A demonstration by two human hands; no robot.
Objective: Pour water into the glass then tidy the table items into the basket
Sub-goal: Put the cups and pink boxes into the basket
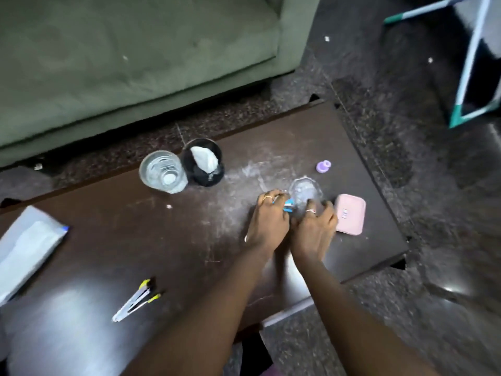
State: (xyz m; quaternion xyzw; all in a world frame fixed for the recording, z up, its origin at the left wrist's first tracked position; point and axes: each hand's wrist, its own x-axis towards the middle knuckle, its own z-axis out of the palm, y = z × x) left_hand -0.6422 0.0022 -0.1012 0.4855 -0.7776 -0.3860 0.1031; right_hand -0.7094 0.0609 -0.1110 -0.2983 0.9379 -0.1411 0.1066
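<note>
A clear plastic water bottle (305,191) stands on the dark table (189,240) at the right. My right hand (314,229) is wrapped around its side. My left hand (267,218) presses against it on the left, fingers pinched on its blue cap or label (288,207). A clear glass (162,171) with water in it stands at the table's far edge. Beside it on the right is a black mesh basket (206,165) with a crumpled white tissue inside.
A pink case (349,214) lies right of the bottle, a small purple cap (323,166) beyond it. Pens (135,299) lie near the front left, and a white packet (24,251) is at the left edge. A green sofa (135,63) sits behind the table.
</note>
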